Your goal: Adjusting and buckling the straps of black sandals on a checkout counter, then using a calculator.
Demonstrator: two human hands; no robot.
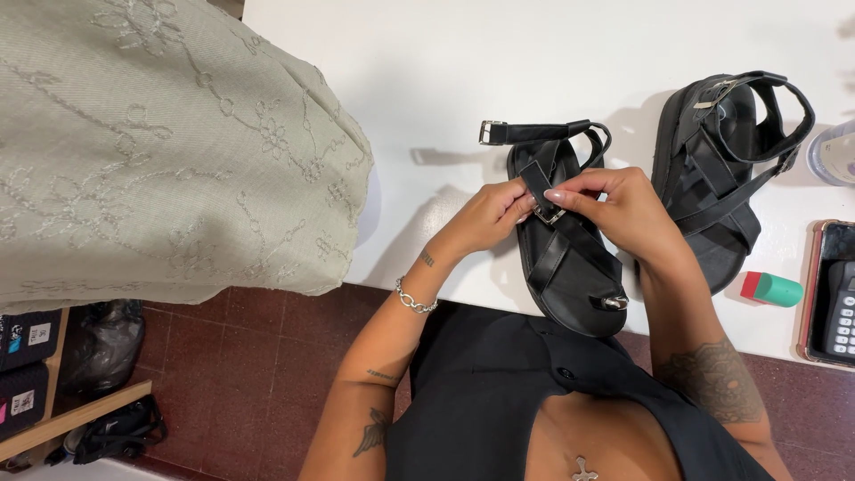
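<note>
A black strappy sandal [570, 267] lies on the white table [427, 80] in front of me, its ankle strap with a silver buckle [492, 132] sticking out to the left. My left hand [488, 216] pinches a front strap from the left. My right hand [619, 209] grips the same strap at a small silver buckle [549, 215] from the right. A second black sandal [726, 160] rests to the right, untouched.
A pale green embroidered cloth [160, 151] covers the table's left part and hangs over its edge. A small green and red tube [771, 289] lies right of the sandals, beside a phone [833, 294] in a case. A clear container's rim [833, 153] shows at far right.
</note>
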